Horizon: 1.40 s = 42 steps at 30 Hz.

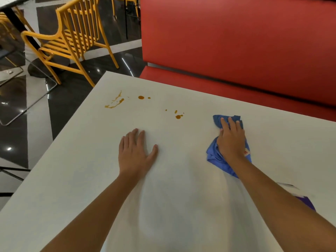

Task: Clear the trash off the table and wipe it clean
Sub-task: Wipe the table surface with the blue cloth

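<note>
Wiping now, my right fingers [224, 125] press flat and straight on the blue cloth [211, 154], left fingers [133, 140] flat on the bench [181, 206]; next, I judge, sweep it ahead-left onto the sauce spots [178, 116].

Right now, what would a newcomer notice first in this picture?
Probably the orange stains on the far left part of the white table, with more drops near the middle. Then the right hand, pressing a blue cloth flat on the table, right of the drops. The left hand rests open beside it, and a red bench stands behind.
</note>
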### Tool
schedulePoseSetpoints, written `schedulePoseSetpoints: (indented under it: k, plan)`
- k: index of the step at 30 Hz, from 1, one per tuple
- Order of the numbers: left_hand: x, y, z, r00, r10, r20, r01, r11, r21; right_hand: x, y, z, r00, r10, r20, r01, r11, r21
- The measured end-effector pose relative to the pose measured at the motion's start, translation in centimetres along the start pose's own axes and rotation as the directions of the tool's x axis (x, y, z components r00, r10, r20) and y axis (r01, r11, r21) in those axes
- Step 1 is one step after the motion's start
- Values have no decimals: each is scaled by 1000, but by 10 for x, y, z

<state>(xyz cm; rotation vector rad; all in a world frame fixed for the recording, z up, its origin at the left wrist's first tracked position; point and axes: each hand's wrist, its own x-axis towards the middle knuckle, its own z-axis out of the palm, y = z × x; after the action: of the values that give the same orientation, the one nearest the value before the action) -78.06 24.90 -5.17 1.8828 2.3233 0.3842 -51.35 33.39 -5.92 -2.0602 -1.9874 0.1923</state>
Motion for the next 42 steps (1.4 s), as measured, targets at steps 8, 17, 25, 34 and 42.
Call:
schedulePoseSetpoints:
  k: [8,17,25,34,42]
  plan:
    - [28,-80,-34,998,-26,-51,28,999,36,-9,-85,21,998,-14,58,14,1000,-2]
    - [43,-133,-40,984,-174,24,172,981,90,-9,-22,7,962,-258,87,258,966,15]
    - [44,-139,-32,984,-176,-4,176,983,44,32,-64,18,995,94,17,-91,989,-114]
    - [45,-139,-32,980,-199,0,199,979,36,40,-128,42,995,23,93,-10,990,-138]
    - [46,-139,-33,978,-209,22,209,978,30,15,-83,26,916,-401,27,399,915,63]
